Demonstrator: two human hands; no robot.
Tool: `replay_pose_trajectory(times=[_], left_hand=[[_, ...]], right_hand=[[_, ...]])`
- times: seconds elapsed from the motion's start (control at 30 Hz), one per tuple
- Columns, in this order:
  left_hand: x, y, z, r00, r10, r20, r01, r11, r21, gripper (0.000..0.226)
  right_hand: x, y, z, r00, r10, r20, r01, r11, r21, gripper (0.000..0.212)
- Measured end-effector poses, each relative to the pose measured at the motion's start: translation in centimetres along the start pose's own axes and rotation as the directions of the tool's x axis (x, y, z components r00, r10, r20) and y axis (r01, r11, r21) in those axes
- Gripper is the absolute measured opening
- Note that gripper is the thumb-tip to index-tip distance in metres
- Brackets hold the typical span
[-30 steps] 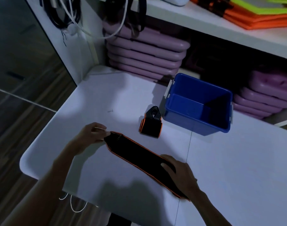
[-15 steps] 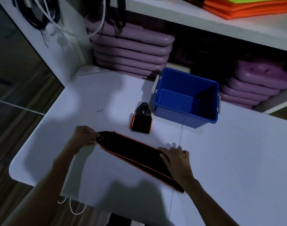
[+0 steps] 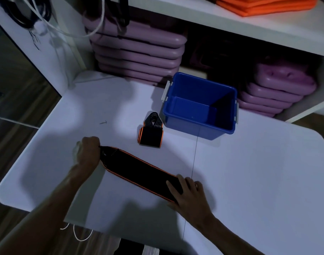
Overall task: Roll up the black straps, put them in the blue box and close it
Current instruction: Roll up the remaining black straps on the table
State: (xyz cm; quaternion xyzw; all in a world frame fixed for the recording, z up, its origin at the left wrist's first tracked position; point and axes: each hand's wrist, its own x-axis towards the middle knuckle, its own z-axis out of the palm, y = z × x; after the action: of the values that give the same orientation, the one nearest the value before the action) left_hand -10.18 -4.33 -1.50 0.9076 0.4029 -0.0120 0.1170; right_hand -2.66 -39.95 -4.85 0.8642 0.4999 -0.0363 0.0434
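Hands pin a flat black strap (image 3: 139,172) near the blue box (image 3: 199,126): left hand (image 3: 88,150) grip closed on its end, right hand (image 3: 187,194) pressing flat, fingers spread.

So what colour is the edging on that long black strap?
Orange, running along both long edges of the strap, clearest in the head view.

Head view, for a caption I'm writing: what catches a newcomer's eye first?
The open blue box stands out at the table's far side, empty. Nearer, the flat black strap lies stretched between left hand and right hand; a bundled strap sits beside the box.
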Motion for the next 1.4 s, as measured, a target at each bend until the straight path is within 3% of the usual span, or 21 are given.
replay_pose_trajectory(times=[0.13,0.37,0.47,0.6,0.7,0.77,0.87,0.97,1.17,1.3,1.4], left_hand=[[0.5,-0.2,-0.1,0.999,0.05,0.016,-0.05,0.998,0.026,0.01],[3.3,-1.0,0.3,0.973,0.204,0.105,-0.202,0.979,-0.035,0.018],[3.2,-1.4,-0.1,0.954,0.298,-0.03,-0.296,0.924,-0.243,0.015],[-0.2,-1.6,0.5,0.947,0.186,-0.26,-0.26,0.922,-0.286,0.021],[-7.5,0.5,2.3,0.84,0.422,-0.341,-0.501,0.844,-0.191,0.021],[-13.1,1.6,5.1,0.777,0.551,-0.305,-0.611,0.776,-0.155,0.021],[-19.1,3.2,9.2,0.809,0.561,-0.177,-0.588,0.768,-0.255,0.038],[-22.5,5.4,10.2,0.786,0.612,-0.086,-0.617,0.769,-0.167,0.053],[-25.5,8.3,10.9,0.861,0.496,-0.113,-0.506,0.858,-0.091,0.067],[-26.7,10.4,11.5,0.912,0.404,-0.065,-0.409,0.907,-0.097,0.067],[-27.3,12.0,12.0,0.927,0.354,-0.124,-0.367,0.924,-0.11,0.055]], right_hand=[[-1.1,-1.2,0.8,1.0,0.022,0.003,-0.022,0.999,-0.039,0.054],[-2.0,-2.1,0.5,0.982,0.157,0.104,-0.162,0.986,0.037,0.06],[-1.7,-3.2,0.2,0.977,0.185,0.108,-0.195,0.976,0.094,0.061],[-1.2,-5.6,-0.4,0.987,0.11,0.115,-0.13,0.974,0.184,0.07],[-2.4,-4.7,-0.6,0.994,0.028,0.106,-0.063,0.94,0.335,0.074],[-3.6,-2.8,-0.6,0.994,0.0,0.107,-0.052,0.874,0.483,0.068],[-4.4,0.1,-0.8,0.987,-0.129,0.094,0.06,0.844,0.533,0.058],[-4.0,1.4,-0.4,0.947,-0.313,0.072,0.256,0.871,0.419,0.058],[-2.5,3.8,1.2,0.851,-0.526,0.005,0.502,0.816,0.288,0.069],[-2.2,4.4,1.2,0.811,-0.585,0.019,0.56,0.785,0.266,0.071],[-1.8,4.6,1.0,0.808,-0.589,0.014,0.563,0.778,0.278,0.072]])
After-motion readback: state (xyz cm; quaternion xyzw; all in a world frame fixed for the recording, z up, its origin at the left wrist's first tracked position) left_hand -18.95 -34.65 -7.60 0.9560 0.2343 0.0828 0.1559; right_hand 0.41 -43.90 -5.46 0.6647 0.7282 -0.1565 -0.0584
